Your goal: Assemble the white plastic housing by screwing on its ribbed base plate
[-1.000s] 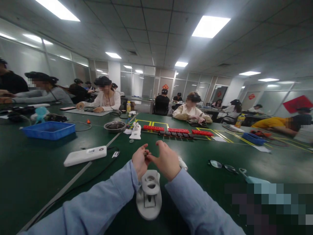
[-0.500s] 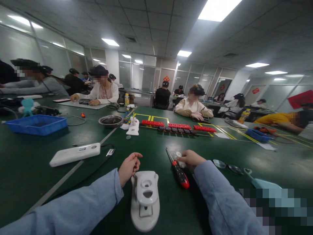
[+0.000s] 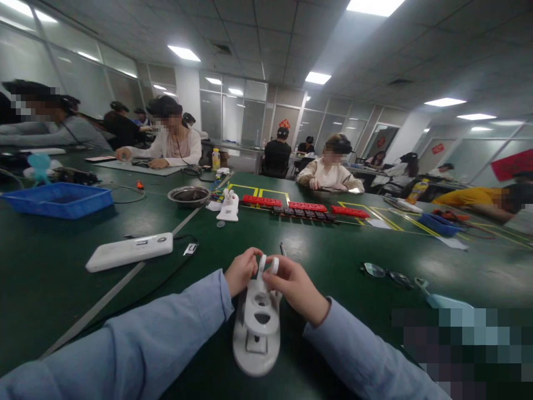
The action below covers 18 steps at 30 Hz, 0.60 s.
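A white plastic base [image 3: 256, 364], rounded at its near end and with a holed raised part, lies on the green table in front of me. Over its far end, my right hand [image 3: 300, 289] pinches a small white plastic piece [image 3: 274, 266] with a rounded end. My left hand [image 3: 242, 272] is closed, its fingertips against an upright white part [image 3: 261, 269] facing that piece. Whether the two white parts are one cannot be told. A screwdriver's metal shaft [image 3: 282, 249] shows just beyond my right hand; its handle is hidden.
A white power bank [image 3: 130, 253] with a cable lies left, near a blue tray [image 3: 58, 200] and a metal bowl [image 3: 189, 196]. Red strips [image 3: 307, 206] and another white plastic assembly [image 3: 229, 206] are farther off. Glasses [image 3: 387, 274] lie right. Several people sit beyond.
My right hand has moved left from beside the screwdriver, bringing a small white piece over the base. My left hand has moved right to meet it and closed. The view has shifted slightly.
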Motion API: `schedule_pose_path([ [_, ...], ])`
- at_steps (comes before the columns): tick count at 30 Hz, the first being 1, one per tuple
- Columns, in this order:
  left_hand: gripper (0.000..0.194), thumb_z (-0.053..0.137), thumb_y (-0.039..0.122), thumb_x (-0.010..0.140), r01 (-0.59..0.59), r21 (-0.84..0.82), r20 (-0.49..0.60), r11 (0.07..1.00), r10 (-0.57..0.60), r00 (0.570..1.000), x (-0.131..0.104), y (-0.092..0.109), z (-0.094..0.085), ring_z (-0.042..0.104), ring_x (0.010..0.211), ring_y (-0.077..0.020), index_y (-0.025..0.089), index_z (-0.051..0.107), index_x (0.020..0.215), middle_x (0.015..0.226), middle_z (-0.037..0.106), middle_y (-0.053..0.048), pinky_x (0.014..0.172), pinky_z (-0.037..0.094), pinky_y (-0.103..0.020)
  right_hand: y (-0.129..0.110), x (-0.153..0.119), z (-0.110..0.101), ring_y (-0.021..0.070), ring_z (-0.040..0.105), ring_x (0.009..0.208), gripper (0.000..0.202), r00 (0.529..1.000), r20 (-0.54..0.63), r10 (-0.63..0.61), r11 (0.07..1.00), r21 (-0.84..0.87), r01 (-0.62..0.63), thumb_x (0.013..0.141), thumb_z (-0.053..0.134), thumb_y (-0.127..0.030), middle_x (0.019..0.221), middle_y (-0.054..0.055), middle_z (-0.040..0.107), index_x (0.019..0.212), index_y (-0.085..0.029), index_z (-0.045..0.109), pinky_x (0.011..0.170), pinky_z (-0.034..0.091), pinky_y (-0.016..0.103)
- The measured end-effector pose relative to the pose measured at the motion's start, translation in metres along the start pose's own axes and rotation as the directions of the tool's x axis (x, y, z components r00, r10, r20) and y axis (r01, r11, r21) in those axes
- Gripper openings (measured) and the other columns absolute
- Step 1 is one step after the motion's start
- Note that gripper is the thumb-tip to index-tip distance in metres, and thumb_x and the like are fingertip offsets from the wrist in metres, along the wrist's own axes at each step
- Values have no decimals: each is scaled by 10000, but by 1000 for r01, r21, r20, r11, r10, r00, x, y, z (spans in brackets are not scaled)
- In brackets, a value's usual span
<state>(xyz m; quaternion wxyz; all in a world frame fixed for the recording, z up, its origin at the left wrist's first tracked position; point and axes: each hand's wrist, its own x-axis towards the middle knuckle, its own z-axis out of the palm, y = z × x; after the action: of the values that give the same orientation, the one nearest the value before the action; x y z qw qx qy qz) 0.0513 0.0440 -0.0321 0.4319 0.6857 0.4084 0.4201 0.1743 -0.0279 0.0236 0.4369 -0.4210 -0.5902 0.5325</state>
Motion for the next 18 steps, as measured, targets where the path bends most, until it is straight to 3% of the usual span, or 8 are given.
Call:
schedule_pose_path([
  [3, 184, 343, 172, 747, 21, -2, 7, 1000, -21, 1000, 0, -3, -3, 391, 453, -100, 164, 500, 842, 454, 395, 68, 493, 306, -222, -2, -6, -3, 109, 546, 688, 199, 996, 80, -32, 991, -130, 42, 652, 573, -192, 754, 7, 568, 842, -150, 532, 659, 444, 250],
  [6, 210, 310, 192, 761, 36, -4, 28, 999, -36, 999, 0, -4, -3, 394, 449, -99, 164, 491, 863, 463, 402, 63, 479, 306, -217, -11, -9, -8, 103, 530, 649, 154, 989, 144, -13, 942, -331, 61, 657, 566, -180, 715, -7, 551, 807, -154, 542, 604, 434, 230],
  [11, 215, 308, 213, 767, 43, 10, 55, 999, -44, 998, 0, -4, -2, 391, 456, -95, 163, 488, 873, 486, 418, 56, 476, 308, -212, -26, -13, -10, 110, 528, 625, 115, 990, 134, -47, 715, -687, 127, 686, 555, -238, 680, 0, 574, 774, -165, 562, 581, 405, 228],
  [14, 220, 308, 219, 770, 43, 21, 63, 999, -45, 997, 0, -6, -2, 384, 448, -95, 162, 489, 880, 479, 417, 55, 470, 305, -212, -28, -15, -8, 116, 529, 620, 150, 992, 119, -50, 608, -784, 125, 677, 572, -272, 682, 13, 585, 783, -166, 574, 564, 389, 225],
  [18, 229, 310, 220, 769, 42, 36, 68, 998, -44, 997, 0, -6, -2, 388, 449, -98, 166, 501, 883, 471, 416, 55, 469, 306, -214, -25, -17, -7, 108, 527, 588, 176, 990, 141, -15, 562, -818, 125, 658, 598, -283, 685, 3, 591, 795, -178, 564, 520, 363, 205],
])
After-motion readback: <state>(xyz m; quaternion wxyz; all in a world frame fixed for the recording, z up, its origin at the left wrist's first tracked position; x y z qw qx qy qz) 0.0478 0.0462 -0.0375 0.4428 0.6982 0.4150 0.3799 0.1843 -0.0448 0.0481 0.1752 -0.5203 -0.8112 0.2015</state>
